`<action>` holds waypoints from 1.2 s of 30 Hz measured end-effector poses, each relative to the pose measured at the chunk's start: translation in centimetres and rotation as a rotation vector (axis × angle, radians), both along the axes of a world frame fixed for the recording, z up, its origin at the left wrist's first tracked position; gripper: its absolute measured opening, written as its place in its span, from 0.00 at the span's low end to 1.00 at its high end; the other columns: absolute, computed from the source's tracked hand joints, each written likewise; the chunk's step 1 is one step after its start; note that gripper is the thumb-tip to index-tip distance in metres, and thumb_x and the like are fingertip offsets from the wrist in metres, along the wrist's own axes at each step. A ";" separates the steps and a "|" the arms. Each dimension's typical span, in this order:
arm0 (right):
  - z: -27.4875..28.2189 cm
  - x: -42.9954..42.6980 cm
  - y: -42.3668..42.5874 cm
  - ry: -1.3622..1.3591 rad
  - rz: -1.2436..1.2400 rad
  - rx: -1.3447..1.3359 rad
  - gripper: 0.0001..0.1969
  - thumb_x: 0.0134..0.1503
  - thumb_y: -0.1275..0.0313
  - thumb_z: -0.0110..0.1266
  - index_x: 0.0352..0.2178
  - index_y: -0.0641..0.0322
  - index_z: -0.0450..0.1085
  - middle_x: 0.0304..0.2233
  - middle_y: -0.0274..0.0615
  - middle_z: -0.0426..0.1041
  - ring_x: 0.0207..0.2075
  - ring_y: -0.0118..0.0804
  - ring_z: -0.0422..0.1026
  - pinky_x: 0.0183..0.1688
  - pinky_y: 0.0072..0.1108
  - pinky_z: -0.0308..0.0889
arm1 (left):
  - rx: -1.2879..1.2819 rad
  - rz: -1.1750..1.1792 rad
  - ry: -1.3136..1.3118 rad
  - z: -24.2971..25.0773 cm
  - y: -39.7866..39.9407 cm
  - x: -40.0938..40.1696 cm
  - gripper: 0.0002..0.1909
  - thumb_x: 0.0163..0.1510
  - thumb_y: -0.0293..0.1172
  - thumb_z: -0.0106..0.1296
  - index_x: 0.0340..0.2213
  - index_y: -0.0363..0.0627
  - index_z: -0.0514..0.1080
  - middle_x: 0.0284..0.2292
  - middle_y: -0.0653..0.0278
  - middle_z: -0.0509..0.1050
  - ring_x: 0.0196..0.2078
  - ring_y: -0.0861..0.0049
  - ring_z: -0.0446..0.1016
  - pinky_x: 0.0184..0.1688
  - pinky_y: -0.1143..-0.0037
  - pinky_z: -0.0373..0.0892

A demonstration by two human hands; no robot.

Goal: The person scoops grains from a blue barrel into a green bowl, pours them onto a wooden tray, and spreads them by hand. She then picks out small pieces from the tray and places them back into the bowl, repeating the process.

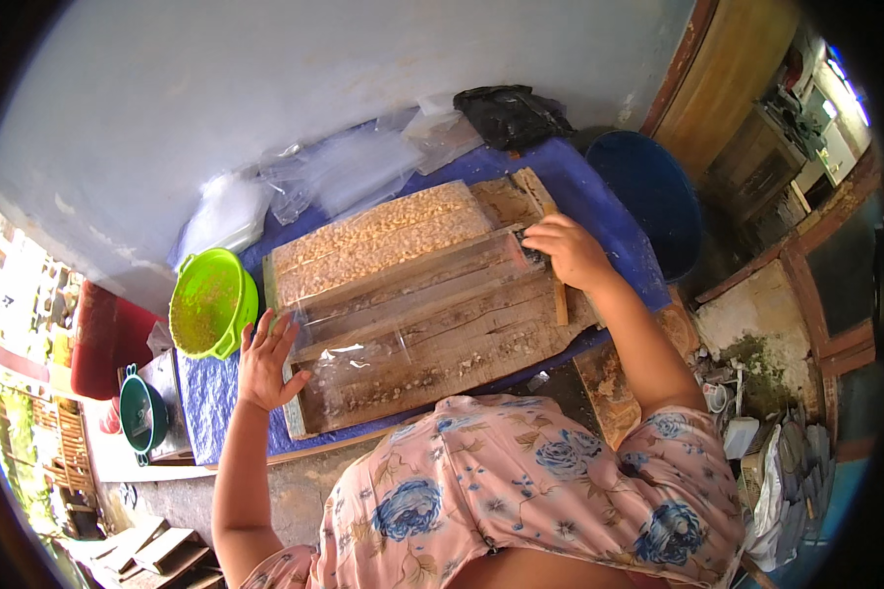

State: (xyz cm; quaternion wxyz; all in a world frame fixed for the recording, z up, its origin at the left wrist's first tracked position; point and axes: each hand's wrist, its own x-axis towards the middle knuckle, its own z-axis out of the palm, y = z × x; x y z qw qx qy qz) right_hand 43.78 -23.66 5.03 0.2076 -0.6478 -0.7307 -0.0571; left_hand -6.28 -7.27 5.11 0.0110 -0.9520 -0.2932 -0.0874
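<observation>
A long clear plastic bag (pixel 368 346) lies across a worn wooden tray (pixel 442 368) in front of me. My left hand (pixel 265 361) rests with fingers spread at the tray's left end, its fingertips by the bag's edge. At the other end, my right hand (pixel 571 250) has its fingers bent over a small dark object (pixel 534 249), partly hidden and too unclear to name. A thin wooden stick (pixel 560 302) passes beneath this hand. Along the tray's far side lie long flat plastic packs of pale beans (pixel 383 235), side by side.
A lime-green plastic colander (pixel 214 302) stands left of the tray on the blue tarpaulin (pixel 214 397). Clear plastic bags (pixel 361 169) and a black plastic bag (pixel 512 114) lie along the wall. A dark blue tub (pixel 644 206) is at right, a green basin (pixel 144 412) at left.
</observation>
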 end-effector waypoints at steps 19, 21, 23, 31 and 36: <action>-0.3 -1.2 4.3 -0.329 0.198 -0.299 0.06 0.46 0.69 0.55 0.25 0.52 0.78 0.36 0.23 0.75 0.47 0.31 0.62 0.52 0.28 0.57 | -0.037 -0.108 0.119 1.1 2.2 2.5 0.27 0.44 0.57 0.48 0.33 0.46 0.77 0.40 0.67 0.73 0.60 0.58 0.55 0.60 0.44 0.37; -0.1 -1.3 4.3 -0.425 0.215 -0.345 0.06 0.45 0.70 0.54 0.24 0.51 0.78 0.35 0.24 0.75 0.47 0.31 0.62 0.53 0.27 0.56 | -0.037 -0.105 0.133 1.0 2.3 2.5 0.26 0.44 0.57 0.48 0.30 0.45 0.77 0.39 0.67 0.74 0.60 0.58 0.56 0.60 0.44 0.37; 0.1 -1.6 4.4 -0.478 0.219 -0.386 0.07 0.44 0.71 0.53 0.24 0.51 0.78 0.35 0.25 0.74 0.47 0.31 0.63 0.53 0.26 0.56 | -0.030 -0.105 0.204 0.7 2.3 2.7 0.25 0.44 0.56 0.49 0.27 0.44 0.77 0.37 0.66 0.74 0.59 0.58 0.56 0.60 0.43 0.38; 1.1 -0.9 1.1 0.054 -0.091 0.201 0.14 0.46 0.80 0.47 0.34 0.57 0.74 0.38 0.36 0.74 0.45 0.40 0.67 0.48 0.29 0.63 | -0.023 -0.078 0.103 2.4 0.5 3.8 0.28 0.45 0.57 0.46 0.34 0.44 0.75 0.43 0.62 0.72 0.59 0.56 0.56 0.60 0.46 0.40; -0.8 -4.1 -5.4 0.238 -0.743 -0.294 0.19 0.55 0.64 0.50 0.47 0.59 0.65 0.40 0.49 0.72 0.39 0.52 0.72 0.38 0.36 0.68 | -0.232 -0.213 -0.123 3.6 -2.4 8.0 0.31 0.47 0.59 0.43 0.42 0.46 0.73 0.48 0.57 0.69 0.55 0.53 0.61 0.57 0.53 0.52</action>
